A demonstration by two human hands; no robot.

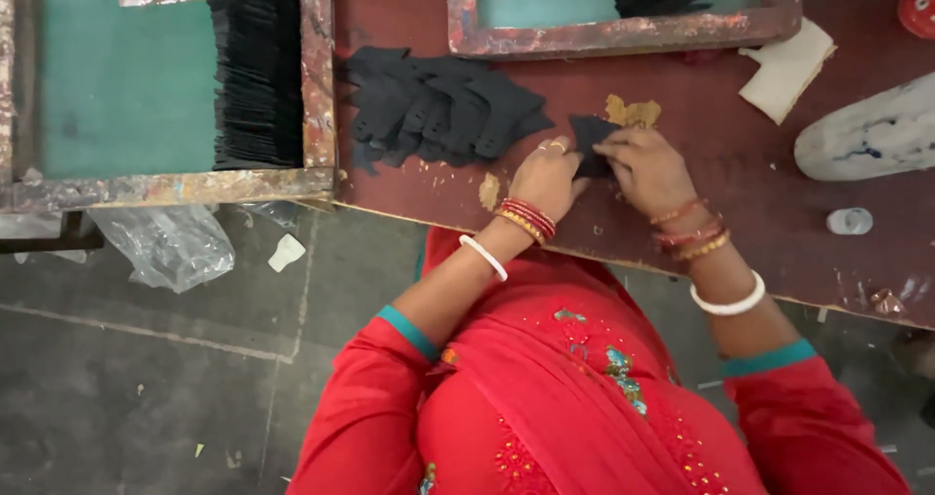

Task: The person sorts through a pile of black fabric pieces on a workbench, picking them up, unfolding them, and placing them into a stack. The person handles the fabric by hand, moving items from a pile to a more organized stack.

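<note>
Both hands, the left hand [548, 175] and the right hand [648, 169], pinch a small flat black cut-out piece [590, 136] against the dark red paint-stained table [721, 178] (fingers curled on its edges), beside an overlapping row of similar black pieces [443, 110]; a teal-meshed wooden frame [166, 86] lies further left.

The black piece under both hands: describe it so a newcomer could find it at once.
Start at the dark red table and follow its near edge to the left hand and right hand. Between them lies a single black cut piece, apart from the overlapping row of black pieces.
</note>
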